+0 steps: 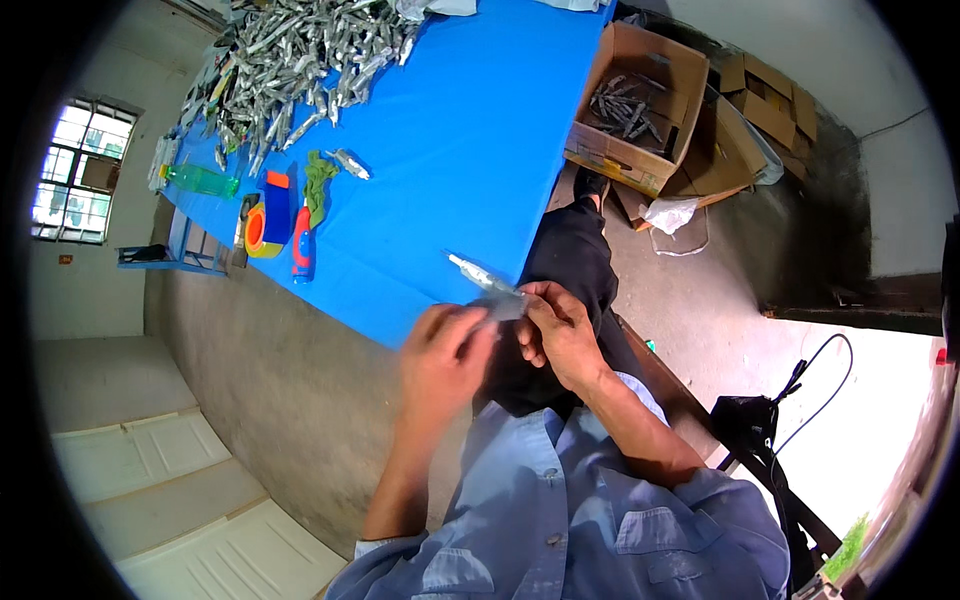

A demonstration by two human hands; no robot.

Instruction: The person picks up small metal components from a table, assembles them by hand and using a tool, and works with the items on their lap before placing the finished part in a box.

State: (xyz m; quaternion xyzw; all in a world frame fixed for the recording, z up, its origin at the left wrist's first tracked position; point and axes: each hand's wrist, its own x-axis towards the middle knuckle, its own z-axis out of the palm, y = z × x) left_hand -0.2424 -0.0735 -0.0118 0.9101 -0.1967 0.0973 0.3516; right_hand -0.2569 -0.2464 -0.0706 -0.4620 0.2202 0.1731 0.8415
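A slim silver metal part (482, 276) with a narrow tip is at the table's near edge, its lower end in thin clear plastic. My right hand (565, 335) is closed on that end, thumb and forefinger pinching it. Just left of the plastic is my left hand (445, 355), its fingers bent and smeared by motion. Whether it touches the plastic I cannot tell. Farther up the blue-covered table (440, 150) lies one loose silver part (350, 164). A large pile of similar silver parts (320, 55) covers the table's far left.
Along the table's left edge are a green bottle (203, 180), a blue tape dispenser (275, 205), a red-and-blue handled tool (302, 243) and a green cloth (318, 185). Right of the table, a cardboard box (622, 172) holds several dark metal parts. Flattened cardboard (725, 150) lies beyond it.
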